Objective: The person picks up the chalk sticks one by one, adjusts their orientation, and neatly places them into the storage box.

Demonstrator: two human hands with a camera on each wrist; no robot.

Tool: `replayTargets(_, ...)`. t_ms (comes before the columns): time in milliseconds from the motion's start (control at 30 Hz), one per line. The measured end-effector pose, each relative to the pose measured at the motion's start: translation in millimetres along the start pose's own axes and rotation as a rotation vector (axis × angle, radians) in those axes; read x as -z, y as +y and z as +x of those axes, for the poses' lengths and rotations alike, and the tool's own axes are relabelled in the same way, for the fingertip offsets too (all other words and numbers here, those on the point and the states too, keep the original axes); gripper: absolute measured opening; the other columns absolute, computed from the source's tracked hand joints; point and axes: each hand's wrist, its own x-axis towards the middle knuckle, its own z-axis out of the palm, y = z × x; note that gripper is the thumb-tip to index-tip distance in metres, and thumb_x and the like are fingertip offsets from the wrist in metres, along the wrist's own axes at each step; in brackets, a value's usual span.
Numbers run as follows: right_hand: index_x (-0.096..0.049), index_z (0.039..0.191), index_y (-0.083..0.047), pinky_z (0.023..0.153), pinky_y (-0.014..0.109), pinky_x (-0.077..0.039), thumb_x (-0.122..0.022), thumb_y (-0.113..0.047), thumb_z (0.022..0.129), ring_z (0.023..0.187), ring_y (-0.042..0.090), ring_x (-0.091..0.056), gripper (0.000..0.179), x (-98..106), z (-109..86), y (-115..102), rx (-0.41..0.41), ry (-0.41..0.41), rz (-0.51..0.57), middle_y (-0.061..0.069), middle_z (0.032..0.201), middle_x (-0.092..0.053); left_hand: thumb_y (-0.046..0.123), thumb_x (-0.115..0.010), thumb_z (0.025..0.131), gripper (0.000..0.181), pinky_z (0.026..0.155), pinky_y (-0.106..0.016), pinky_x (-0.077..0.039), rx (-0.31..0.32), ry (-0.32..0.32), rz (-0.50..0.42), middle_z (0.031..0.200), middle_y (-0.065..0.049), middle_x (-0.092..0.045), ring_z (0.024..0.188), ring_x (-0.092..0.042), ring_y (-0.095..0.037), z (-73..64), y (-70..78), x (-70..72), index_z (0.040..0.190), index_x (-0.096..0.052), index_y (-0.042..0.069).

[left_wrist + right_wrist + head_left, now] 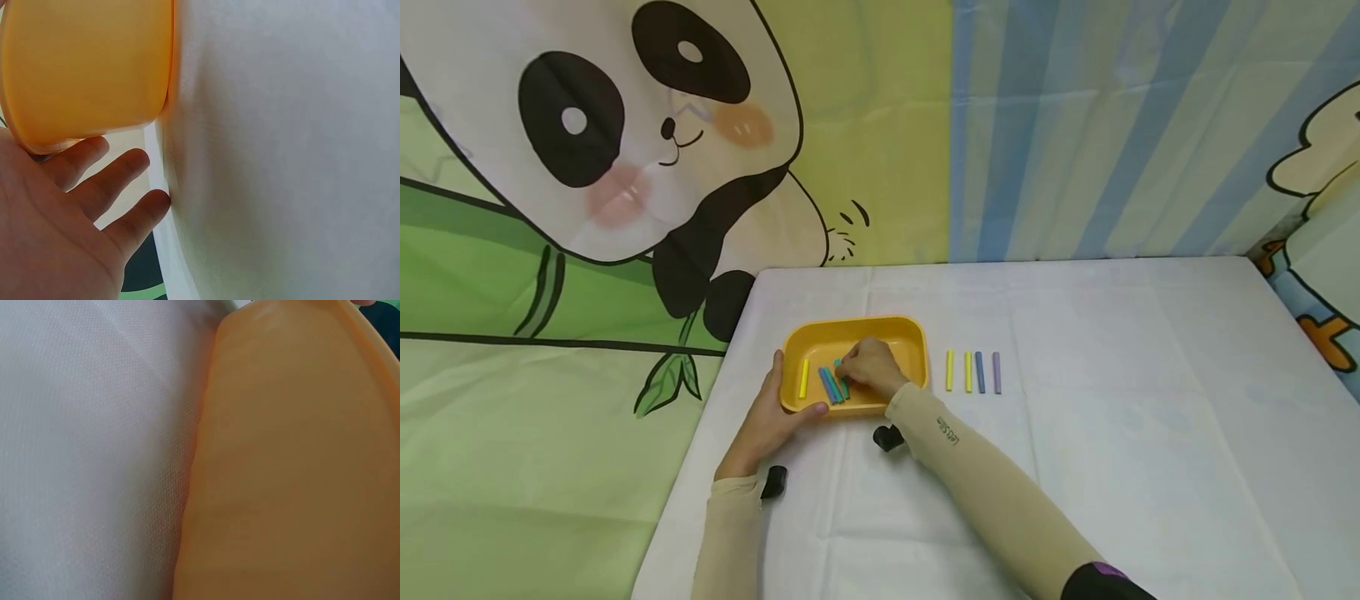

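1. At the left end of the orange tray (823, 340), left hand (772, 423) in contact with the wall, thumb at the near-left rim; in the left wrist view, fingers extended and spread apart, not curled round anything.
2. Inside the tray, towards its left end, a yellow stick (803, 379) apart from the others, long axis running nearly straight from far side to near side.
3. Just right of that, a purple-blue stick (827, 386) and a teal stick (832, 385) lying side by side, both slanting from far left to near right.
4. Next along, a green stick (846, 390), partly hidden by fingertips, on much the same slant; lower end showing on the near side of the fingers, so lying beneath and just nearward of them, across their leftward reach.
5. Over the tray's middle, right hand (874, 367), coming in across the near rim, by far the closer one to the green stick; fingers bent down onto it, but cannot tell whether pinching or merely touching. In the right wrist view, mostly tray wall and white cloth (81, 456), no help there.
6. Beyond the tray's right end, on the cloth, a row of four sticks (980, 372): two yellow, one blue, one purple, all roughly parallel, far to near.
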Motion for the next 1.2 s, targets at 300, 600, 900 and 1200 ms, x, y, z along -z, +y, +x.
replayTargets(300, -0.076, 0.083, -0.006, 0.056, 0.021, -0.047, -0.080, -0.014, 0.084, 0.067, 0.016, -0.061, 0.008, 4, -1.2, 2, 0.006, -0.014, 0.004, 0.011, 0.080, -0.073, 0.051, -0.082, 0.082, 0.124, 0.121, -0.057, -0.015, 0.015, -0.008, 0.006, 0.169, -0.004, -0.006, 0.153, -0.012, -0.026, -0.7, 3.6, -0.1, 0.160, 0.012, 0.037)
replayTargets(600, -0.076, 0.083, -0.007, 0.056, 0.021, -0.047, -0.080, -0.013, 0.083, 0.067, 0.018, -0.062, 0.008, 8, -2.3, 3, 0.026, -0.018, 0.030, 0.011, 0.078, -0.072, 0.049, -0.083, 0.082, 0.124, 0.121, -0.058, -0.016, 0.025, -0.007, 0.004, 0.169, -0.006, -0.007, 0.153, -0.014, -0.028, -0.5, 5.0, 0.4, 0.159, 0.013, 0.038)
replayTargets(900, -0.076, 0.096, -0.004, 0.066, 0.025, -0.051, -0.081, -0.016, 0.087, 0.083, 0.027, -0.069, 0.016, 18, -9.0, -3, 0.019, -0.016, 0.077, 0.015, 0.091, -0.074, 0.048, -0.083, 0.082, 0.124, 0.121, -0.058, -0.015, 0.022, -0.008, -0.006, 0.169, -0.006, -0.007, 0.153, -0.013, -0.028, -0.4, 3.5, -0.5, 0.160, 0.012, 0.037)
replayTargets(1200, -0.072, 0.097, -0.008, 0.069, 0.028, -0.055, -0.081, -0.017, 0.086, 0.081, 0.024, -0.068, 0.016, 30, -14.5, -8, 0.025, 0.005, 0.064, 0.010, 0.088, -0.073, 0.048, -0.083, 0.082, 0.124, 0.120, -0.060, -0.014, 0.048, -0.011, 0.000, 0.169, -0.003, -0.005, 0.154, -0.010, -0.028, 0.0, 3.1, -1.2, 0.161, 0.012, 0.036)
